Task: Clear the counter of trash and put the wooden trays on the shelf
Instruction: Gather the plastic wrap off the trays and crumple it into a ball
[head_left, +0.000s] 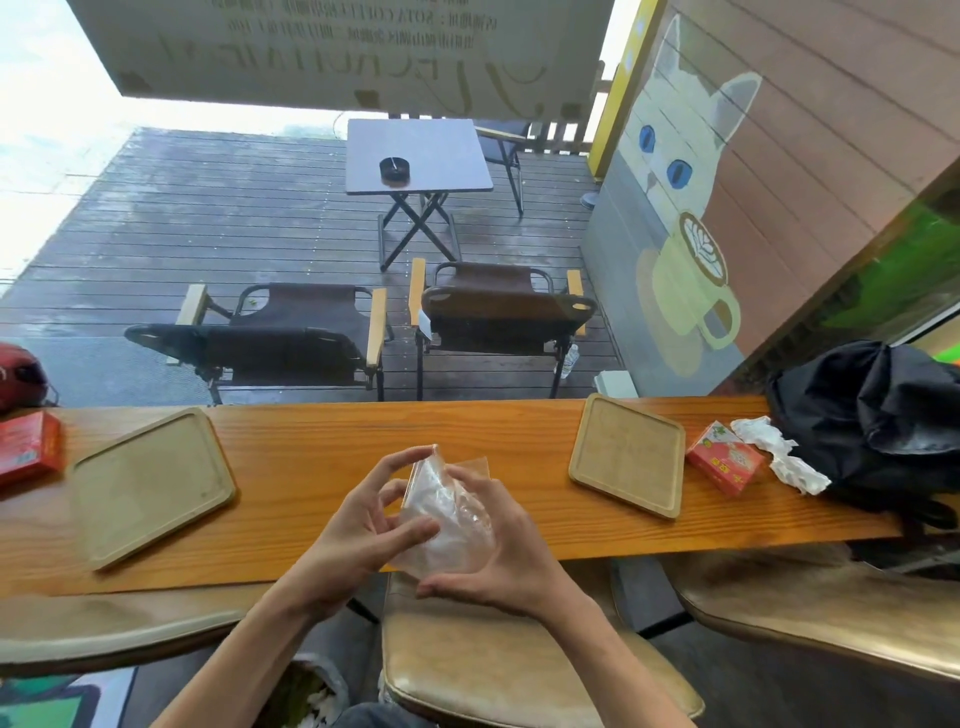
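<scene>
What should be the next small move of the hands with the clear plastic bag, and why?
Probably crumple the clear plastic bag into one hand. Both the left hand and the right hand hold it above the counter, so neither is free for the crumpled tissue or the two wooden trays lying there.

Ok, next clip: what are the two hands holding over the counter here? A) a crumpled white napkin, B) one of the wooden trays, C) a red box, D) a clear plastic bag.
D: both the left hand and the right hand grip a clear plastic bag, while the napkin, red boxes and wooden trays lie untouched on the counter.
</scene>
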